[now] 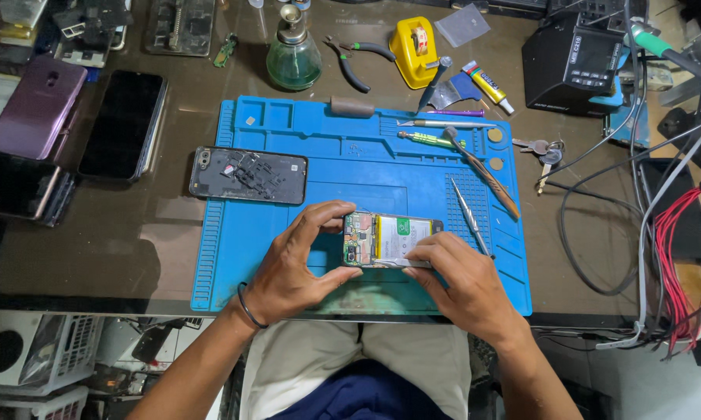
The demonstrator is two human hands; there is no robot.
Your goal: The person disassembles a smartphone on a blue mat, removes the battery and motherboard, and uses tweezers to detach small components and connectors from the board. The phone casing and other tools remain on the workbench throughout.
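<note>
Blue silicone mat spreads under both my hands on the dark glass table. Up and to the left of my left hand lies a black back cover, flat on the mat's edge. Between my hands sits the opened phone, back off, resting on the mat. My left hand pinches its left end, thumb below and fingers curled over the top edge. My right hand lies on its right end, fingers pressed together on the lower edge.

I judge the phone light and stiff but fragile: bare board and ribbon parts at the left, a pale battery with a green round label in the middle. Best held by the frame edges, never the battery face.

Well above my right hand stand a yellow tape holder and a small white-and-yellow glue tube. Just beyond its fingers lie tweezers.
</note>
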